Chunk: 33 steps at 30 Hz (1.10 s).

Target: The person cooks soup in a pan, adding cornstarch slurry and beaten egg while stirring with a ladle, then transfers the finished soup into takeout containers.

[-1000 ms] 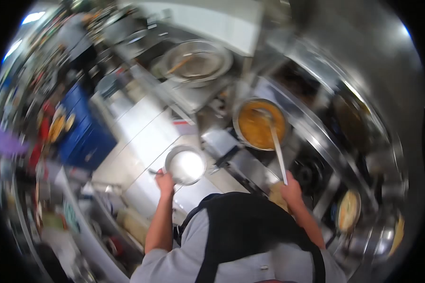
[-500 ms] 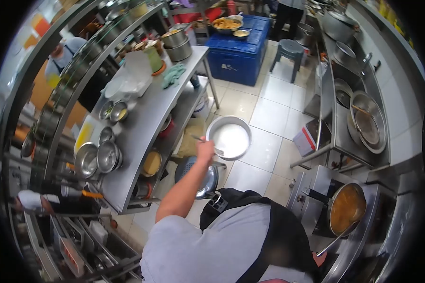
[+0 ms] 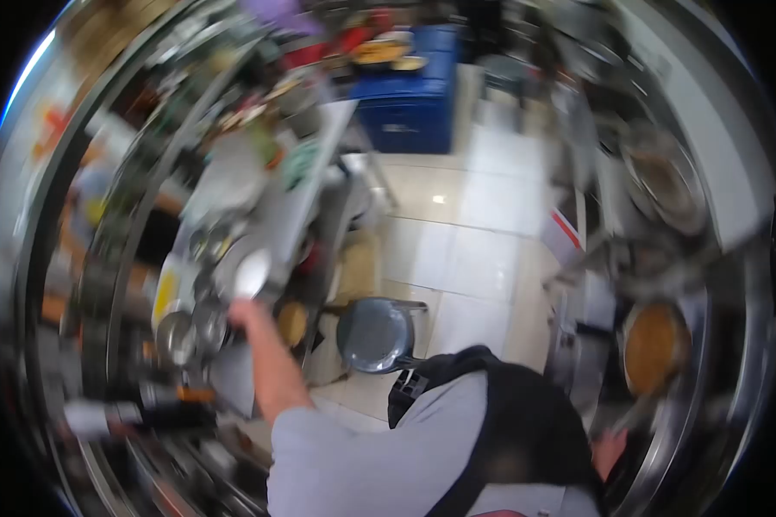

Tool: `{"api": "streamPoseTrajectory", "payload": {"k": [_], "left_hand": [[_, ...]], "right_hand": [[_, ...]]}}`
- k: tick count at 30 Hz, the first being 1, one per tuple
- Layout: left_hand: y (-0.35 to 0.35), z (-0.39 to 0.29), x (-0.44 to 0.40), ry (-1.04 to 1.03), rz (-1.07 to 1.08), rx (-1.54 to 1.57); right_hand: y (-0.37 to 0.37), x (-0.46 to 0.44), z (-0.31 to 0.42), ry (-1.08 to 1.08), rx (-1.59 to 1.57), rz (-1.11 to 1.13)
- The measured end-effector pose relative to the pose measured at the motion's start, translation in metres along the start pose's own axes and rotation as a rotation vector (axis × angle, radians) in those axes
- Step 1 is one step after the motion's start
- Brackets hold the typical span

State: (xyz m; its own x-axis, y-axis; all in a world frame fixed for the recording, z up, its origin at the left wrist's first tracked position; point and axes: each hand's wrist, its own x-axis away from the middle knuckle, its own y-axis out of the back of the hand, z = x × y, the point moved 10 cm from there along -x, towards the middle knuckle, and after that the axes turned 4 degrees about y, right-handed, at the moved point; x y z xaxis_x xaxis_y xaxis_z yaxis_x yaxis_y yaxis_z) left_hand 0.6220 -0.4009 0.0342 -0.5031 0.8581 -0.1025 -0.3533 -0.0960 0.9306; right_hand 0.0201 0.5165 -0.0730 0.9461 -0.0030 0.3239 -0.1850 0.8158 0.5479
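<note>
My left hand point(image 3: 244, 312) reaches over the metal table, blurred, its fingers closed at the near edge of a round metal pan point(image 3: 252, 274) with a white inside. Whether that white is food or shine I cannot tell. Low on the right, my right hand point(image 3: 609, 453) is beside the stove, closed on the long metal handle of a utensil point(image 3: 631, 417). The utensil's head is hidden in a frying pan point(image 3: 656, 349) of orange-brown sauce on the burner.
Metal bowls point(image 3: 178, 336) sit on the left table point(image 3: 278, 209). A dark stool point(image 3: 376, 334) stands before me on the tiled floor point(image 3: 466, 250). Further back are a blue cooler point(image 3: 405, 116) and another stool point(image 3: 503, 72). A sink counter with a large basin point(image 3: 664, 185) lines the right.
My left hand has swung left with the round pan, from above the floor to over the table. My right hand stays by the stove. The view has turned and blurred.
</note>
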Motion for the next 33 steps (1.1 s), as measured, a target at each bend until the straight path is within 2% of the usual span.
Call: {"api": "streamPoseTrajectory", "payload": {"k": [1,2,3,4,5,6,7,9,11,13,14,15,17,19,20,21,22,23,24,26,27,29,30,32,33], "left_hand": [[0.001,-0.011,0.015,-0.177,0.003,-0.213],[0.002,-0.022,0.034,-0.359,-0.032,-0.42],[-0.014,-0.029,0.034,-0.454,0.045,-0.633],[-0.025,-0.032,0.027,-0.483,-0.063,-0.679],[-0.028,-0.048,0.021,-0.502,-0.115,-0.658],[-0.026,-0.058,0.018,-0.471,-0.129,-0.569],[-0.019,-0.057,0.014,-0.395,-0.13,-0.445],[-0.016,-0.049,0.017,-0.275,-0.092,-0.211],[-0.021,-0.047,0.017,-0.175,-0.048,0.067],[-0.026,-0.054,0.023,-0.121,0.01,0.521],[-0.031,-0.06,0.03,-0.115,0.064,0.891],[-0.04,-0.071,0.042,-0.104,0.152,1.258],[-0.069,-0.113,0.079,-0.071,0.476,1.741],[-0.106,-0.182,0.153,-0.106,0.965,1.832],[-0.114,-0.218,0.202,-0.208,1.157,1.75],[-0.11,-0.249,0.26,-0.37,1.263,1.621],[-0.1,-0.284,0.328,-0.629,1.253,1.455],[-0.078,-0.314,0.405,-0.884,1.205,1.303],[-0.034,-0.324,0.495,-1.059,1.43,1.154],[0.043,-0.321,0.634,-1.4,1.638,0.877],[0.068,-0.317,0.684,-1.493,1.695,0.769],[0.1,-0.309,0.755,-1.53,1.793,0.483],[0.111,-0.316,0.775,-1.542,1.796,0.466],[0.098,-0.292,0.819,-1.578,1.992,-0.125],[0.093,-0.293,0.826,-1.584,1.997,-0.141]], "right_hand": [[-0.012,0.012,0.015,-0.092,-0.292,0.015],[-0.012,0.026,0.035,-0.164,-0.337,-0.026],[-0.014,0.035,0.032,-0.221,-0.66,0.057],[-0.011,0.039,0.039,-0.297,-0.677,0.029],[-0.01,0.053,0.059,-0.357,-0.869,0.052],[-0.004,0.064,0.076,-0.408,-0.895,0.049],[-0.006,0.063,0.067,-0.411,-1.013,0.038],[0.001,0.074,0.08,-0.394,-0.984,-0.032],[0.0,0.08,0.093,-0.344,-0.85,0.019],[0.002,0.089,0.108,-0.305,-0.752,0.015],[0.004,0.093,0.113,-0.27,-0.663,0.017],[0.003,0.095,0.114,-0.264,-0.661,0.013],[0.009,0.1,0.115,-0.192,-0.514,-0.036],[0.013,0.106,0.109,-0.18,-0.513,-0.081],[0.014,0.107,0.103,-0.167,-0.398,-0.071],[0.015,0.107,0.097,-0.156,-0.284,-0.062],[0.016,0.106,0.087,-0.16,-0.292,-0.075],[0.025,0.103,0.087,-0.059,-0.062,-0.138],[0.034,0.102,0.095,0.04,0.171,-0.201],[0.044,0.102,0.094,-0.007,0.227,-0.274],[0.053,0.101,0.093,-0.045,0.29,-0.329],[0.06,0.086,0.075,-0.093,0.344,-0.362],[0.063,0.08,0.065,-0.131,0.402,-0.379],[0.064,0.07,0.061,-0.125,0.42,-0.398],[0.063,0.069,0.062,-0.109,0.442,-0.4]]}}
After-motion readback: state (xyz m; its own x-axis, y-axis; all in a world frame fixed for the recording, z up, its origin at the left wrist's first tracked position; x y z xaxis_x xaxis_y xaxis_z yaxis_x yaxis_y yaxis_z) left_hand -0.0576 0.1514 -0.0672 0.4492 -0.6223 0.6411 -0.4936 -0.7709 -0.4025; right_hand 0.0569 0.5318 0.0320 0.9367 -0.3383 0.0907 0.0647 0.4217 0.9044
